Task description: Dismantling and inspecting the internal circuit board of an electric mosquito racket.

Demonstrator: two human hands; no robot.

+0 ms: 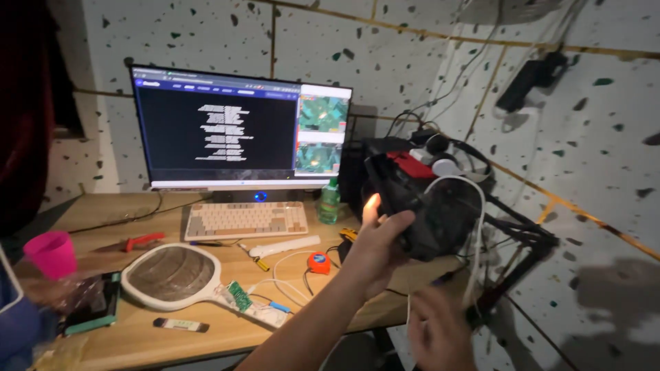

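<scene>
My left hand [380, 233] reaches forward and grips the near edge of a black boxy device [430, 206] at the right end of the wooden desk [137, 336]. Its thumb points up and its fingers wrap onto the black housing. The device carries red parts and white round pieces on top. A white cable [476, 206] loops over it and hangs down. My right hand [440, 336] is lower, blurred, with curled fingers right beside the hanging white cable; whether it holds the cable is unclear.
A monitor [220, 130] and keyboard [244, 220] stand at the back. On the desk lie an electric swatter racket [172, 275], an orange tape measure [317, 262], a green bottle [330, 200], a pink cup [51, 253] and red pliers [141, 240]. Another person's blurred hand [48, 292] is at far left. Speckled walls close in on the right.
</scene>
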